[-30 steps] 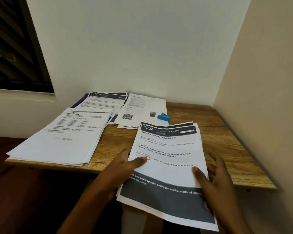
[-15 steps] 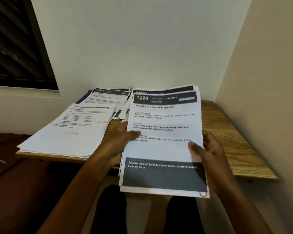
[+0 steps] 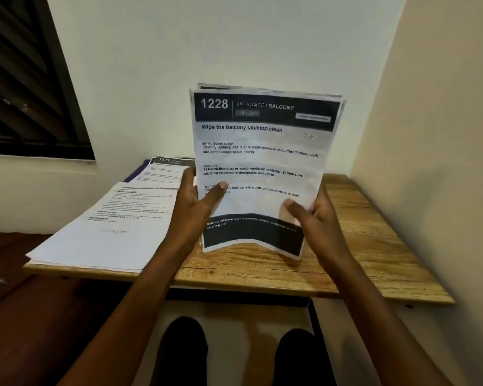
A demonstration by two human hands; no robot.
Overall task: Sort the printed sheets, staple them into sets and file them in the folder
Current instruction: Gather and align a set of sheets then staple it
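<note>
Raised since the earlier frame from flat and low to upright on the wooden table [image 3: 374,246], bottom edge touching, the sheaf of printed sheets [image 3: 262,162] pinched by left hand [image 3: 191,207] and right hand [image 3: 315,221]; best tapped squarely, loosely held, to align edges before stapling.

White sheets [image 3: 262,162] with black header and footer bands and black print, white stack [image 3: 103,229] lined in fine black text, something purple [image 3: 135,174] peeking behind it, all over a light wood-grain table [image 3: 374,254], pale walls around.
</note>
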